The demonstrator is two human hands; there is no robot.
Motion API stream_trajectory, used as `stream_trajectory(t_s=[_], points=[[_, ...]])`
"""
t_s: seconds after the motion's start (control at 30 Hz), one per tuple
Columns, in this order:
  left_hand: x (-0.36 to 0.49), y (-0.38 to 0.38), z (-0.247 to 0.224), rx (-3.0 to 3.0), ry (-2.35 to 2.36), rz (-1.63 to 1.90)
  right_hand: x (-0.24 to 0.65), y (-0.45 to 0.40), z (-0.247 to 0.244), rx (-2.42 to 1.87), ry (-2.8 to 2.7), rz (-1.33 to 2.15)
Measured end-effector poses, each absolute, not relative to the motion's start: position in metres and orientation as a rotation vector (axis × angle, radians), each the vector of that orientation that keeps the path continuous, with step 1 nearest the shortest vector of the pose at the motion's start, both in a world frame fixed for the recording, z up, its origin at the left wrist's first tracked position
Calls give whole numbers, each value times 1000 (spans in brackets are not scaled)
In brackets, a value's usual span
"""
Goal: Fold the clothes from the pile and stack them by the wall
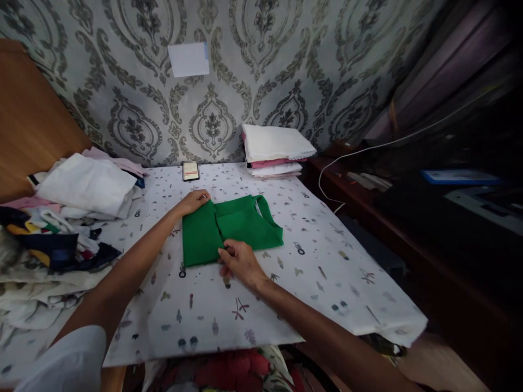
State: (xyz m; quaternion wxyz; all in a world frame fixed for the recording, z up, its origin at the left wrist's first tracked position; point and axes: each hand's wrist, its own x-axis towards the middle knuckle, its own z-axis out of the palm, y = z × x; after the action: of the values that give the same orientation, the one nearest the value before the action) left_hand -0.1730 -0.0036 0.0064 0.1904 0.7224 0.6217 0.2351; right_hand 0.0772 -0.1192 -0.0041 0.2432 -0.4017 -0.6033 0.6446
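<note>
Head view: one green garment [245, 223], partly folded, lying on a white patterned tablecloth [327, 288], neckline to the right. Left hand [195, 202]: fingers bent, touching the far edge by the fold; cannot tell whether gripping. Right hand [241, 262]: thumb and forefinger drawn together, pinching the fold's near end. Also listed: heaped clothes [87, 185], at left; folded stack [278, 142], white on top, near the patterned wall [212, 117]; small dark-edged card [190, 171], between heap and stack.

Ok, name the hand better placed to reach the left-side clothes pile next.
Probably the left hand: nearer the clothes pile, on the same side. The right hand, at the green top, would likely cross the left arm.
</note>
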Motion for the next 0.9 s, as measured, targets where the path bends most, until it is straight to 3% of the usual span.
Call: stream_trajectory(t_s=[0.37, 0.53, 0.73, 0.8, 0.9], points=[[-151, -29, 9, 2130, 2091, 593, 76, -114, -9, -1155, -1643, 1823], [-135, -71, 10, 2299, 1937, 712, 75, -110, -13, -1105, -1645, 1850], [-118, -93, -20, 2213, 1865, 482, 77, -110, -13, -1121, -1670, 1821], [-121, -94, -22, 2178, 1835, 564, 82, -108, -6, -1155, -1763, 1712], [-134, -94, -15, 2129, 1799, 811, 88, -97, 12, -1213, -2016, 1253]])
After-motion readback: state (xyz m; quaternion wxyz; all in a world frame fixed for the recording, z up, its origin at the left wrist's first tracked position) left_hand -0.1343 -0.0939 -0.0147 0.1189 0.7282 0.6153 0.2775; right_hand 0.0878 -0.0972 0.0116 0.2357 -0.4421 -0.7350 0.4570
